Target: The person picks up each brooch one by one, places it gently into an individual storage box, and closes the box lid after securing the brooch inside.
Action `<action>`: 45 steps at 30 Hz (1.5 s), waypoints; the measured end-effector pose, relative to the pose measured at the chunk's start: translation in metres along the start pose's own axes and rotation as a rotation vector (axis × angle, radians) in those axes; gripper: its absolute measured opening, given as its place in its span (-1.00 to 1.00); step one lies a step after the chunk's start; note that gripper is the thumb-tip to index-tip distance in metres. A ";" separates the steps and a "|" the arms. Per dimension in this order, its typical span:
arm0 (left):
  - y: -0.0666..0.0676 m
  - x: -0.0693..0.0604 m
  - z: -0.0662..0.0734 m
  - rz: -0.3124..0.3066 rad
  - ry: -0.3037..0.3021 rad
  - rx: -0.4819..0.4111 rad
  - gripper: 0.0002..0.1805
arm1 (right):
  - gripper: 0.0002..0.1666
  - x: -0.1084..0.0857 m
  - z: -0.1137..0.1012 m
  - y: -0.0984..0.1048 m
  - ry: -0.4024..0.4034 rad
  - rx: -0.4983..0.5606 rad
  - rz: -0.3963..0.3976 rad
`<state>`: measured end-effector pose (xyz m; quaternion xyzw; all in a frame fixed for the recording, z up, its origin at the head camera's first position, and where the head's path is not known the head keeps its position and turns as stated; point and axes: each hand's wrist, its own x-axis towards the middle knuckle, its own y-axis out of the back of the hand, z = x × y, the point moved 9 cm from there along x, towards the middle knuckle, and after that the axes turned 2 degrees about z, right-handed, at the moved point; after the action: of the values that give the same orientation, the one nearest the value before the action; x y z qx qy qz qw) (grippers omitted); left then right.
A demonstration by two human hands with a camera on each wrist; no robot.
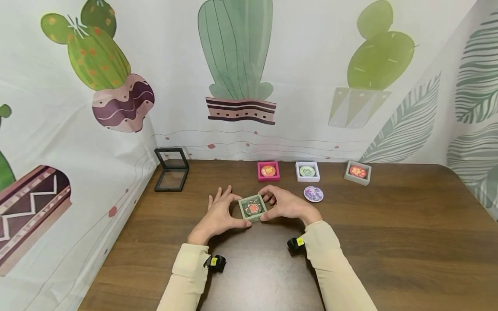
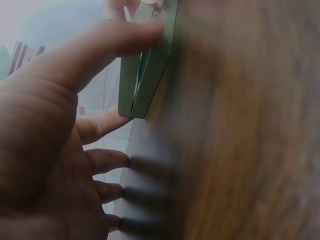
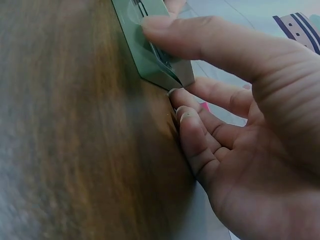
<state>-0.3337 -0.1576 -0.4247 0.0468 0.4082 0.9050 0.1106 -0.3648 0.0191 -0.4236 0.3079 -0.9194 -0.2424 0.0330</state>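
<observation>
A small green display case point(image 1: 253, 208) with a round red-and-green badge point(image 1: 253, 207) inside sits between both hands at the middle of the table. My left hand point(image 1: 219, 217) grips its left side between thumb and index finger, the other fingers spread. From the right, my right hand point(image 1: 288, 204) pinches the case with thumb and index finger, the other fingers bent. In the left wrist view a thin gap runs between the two halves of the green case point(image 2: 145, 85). The right wrist view shows a similar slit near my thumb point(image 3: 160, 30).
At the table's back left stands an opened black display case point(image 1: 171, 180). Along the back edge are pink point(image 1: 268, 177), white point(image 1: 308, 177) and grey point(image 1: 358, 178) cases, each with a round badge. A loose purple badge point(image 1: 313, 194) lies near the white case. Patterned cloth point(image 1: 303, 142) hangs behind.
</observation>
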 end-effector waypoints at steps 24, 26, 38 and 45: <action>0.001 -0.002 0.001 0.045 -0.040 0.004 -0.26 | -0.17 -0.001 -0.003 -0.002 0.016 -0.072 0.030; 0.001 -0.002 0.002 0.049 -0.046 0.008 -0.26 | -0.16 0.000 -0.003 -0.002 0.018 -0.073 0.030; 0.001 0.000 0.002 0.049 -0.048 0.014 -0.25 | -0.12 -0.001 -0.002 -0.003 0.024 -0.052 0.041; 0.000 -0.001 0.002 0.038 -0.045 0.008 -0.26 | -0.04 -0.005 -0.006 -0.006 0.102 -0.065 0.049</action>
<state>-0.3319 -0.1563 -0.4230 0.0752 0.4082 0.9040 0.1022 -0.3563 0.0155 -0.4200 0.2961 -0.9155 -0.2550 0.0958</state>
